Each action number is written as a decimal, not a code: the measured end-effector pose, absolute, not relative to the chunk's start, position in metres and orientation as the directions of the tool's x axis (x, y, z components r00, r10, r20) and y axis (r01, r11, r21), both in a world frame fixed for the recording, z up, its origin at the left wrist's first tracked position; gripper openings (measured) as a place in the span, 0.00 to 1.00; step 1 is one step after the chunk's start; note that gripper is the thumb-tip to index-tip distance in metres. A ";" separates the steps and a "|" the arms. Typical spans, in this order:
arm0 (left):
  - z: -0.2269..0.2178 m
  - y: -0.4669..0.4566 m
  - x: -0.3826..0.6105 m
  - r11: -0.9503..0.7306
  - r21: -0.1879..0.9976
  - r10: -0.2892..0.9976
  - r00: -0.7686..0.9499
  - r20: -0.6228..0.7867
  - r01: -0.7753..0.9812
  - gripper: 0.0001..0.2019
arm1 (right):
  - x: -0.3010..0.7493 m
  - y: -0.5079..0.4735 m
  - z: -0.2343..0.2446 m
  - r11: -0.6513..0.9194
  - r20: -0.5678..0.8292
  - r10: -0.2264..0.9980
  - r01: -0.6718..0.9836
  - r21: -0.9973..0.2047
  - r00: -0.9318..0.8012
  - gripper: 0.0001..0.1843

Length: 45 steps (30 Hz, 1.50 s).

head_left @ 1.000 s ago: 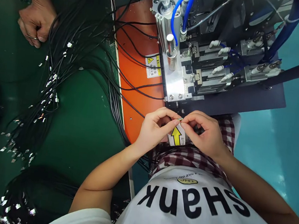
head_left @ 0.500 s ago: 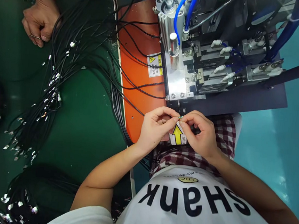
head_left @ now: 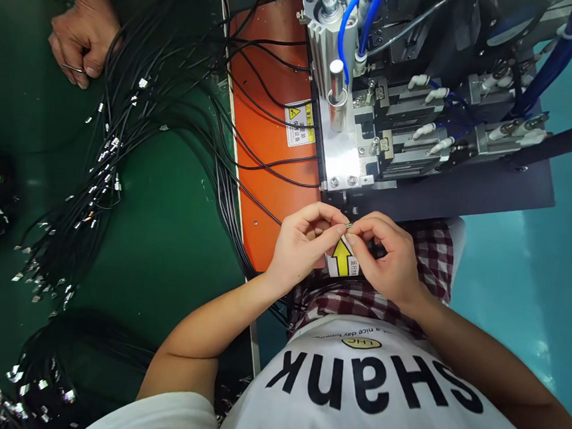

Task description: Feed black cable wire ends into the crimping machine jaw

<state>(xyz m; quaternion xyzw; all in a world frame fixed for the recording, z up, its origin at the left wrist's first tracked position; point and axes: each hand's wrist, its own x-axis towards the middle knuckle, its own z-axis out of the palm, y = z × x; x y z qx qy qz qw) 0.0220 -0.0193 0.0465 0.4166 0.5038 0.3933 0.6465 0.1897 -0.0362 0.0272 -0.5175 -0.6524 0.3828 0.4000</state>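
Observation:
My left hand (head_left: 300, 246) is closed in a pinch on the end of a black cable (head_left: 261, 207), which runs in from the left across the orange plate. Small coloured wires (head_left: 348, 226) show between my fingertips. My right hand (head_left: 387, 260) pinches those wires from the other side, thumb against forefinger. Both hands meet just in front of the machine's front edge, above a white label with a yellow arrow (head_left: 343, 258). The fingers hide most of the cable end.
A metal machine (head_left: 341, 156) with cylinders and blue hoses stands ahead. The orange plate (head_left: 272, 146) carries several black cables and a warning label. On the green table (head_left: 163, 244) lie bundles of cables (head_left: 105, 158) with shiny ends. Another person's hand (head_left: 83, 43) rests at the far left.
The whole view has shifted slightly. My hands stay pinched together at the wires, with only a tiny change in the fingertips. The other person's hand keeps its place by the cables.

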 end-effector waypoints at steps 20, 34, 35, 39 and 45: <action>0.046 -0.019 0.021 0.410 0.906 0.902 0.194 -0.385 -0.106 0.10 | 0.189 -0.036 0.026 0.184 0.143 0.980 0.349 -0.919 -0.140 0.05; 0.042 -0.022 0.020 0.421 0.894 0.902 0.176 -0.395 -0.150 0.10 | 0.186 -0.039 0.024 0.197 0.169 0.979 0.302 -0.933 -0.118 0.06; 0.042 -0.022 0.021 0.420 0.895 0.903 0.169 -0.395 -0.154 0.09 | 0.186 -0.039 0.024 0.199 0.170 0.978 0.300 -0.933 -0.120 0.06; 0.043 -0.024 0.022 0.414 0.900 0.906 0.156 -0.394 -0.134 0.09 | 0.185 -0.040 0.024 0.202 0.171 0.977 0.298 -0.933 -0.128 0.06; 0.047 -0.024 0.023 0.431 0.899 0.897 0.142 -0.419 -0.073 0.11 | 0.185 -0.040 0.025 0.188 0.155 0.979 0.309 -0.932 -0.129 0.06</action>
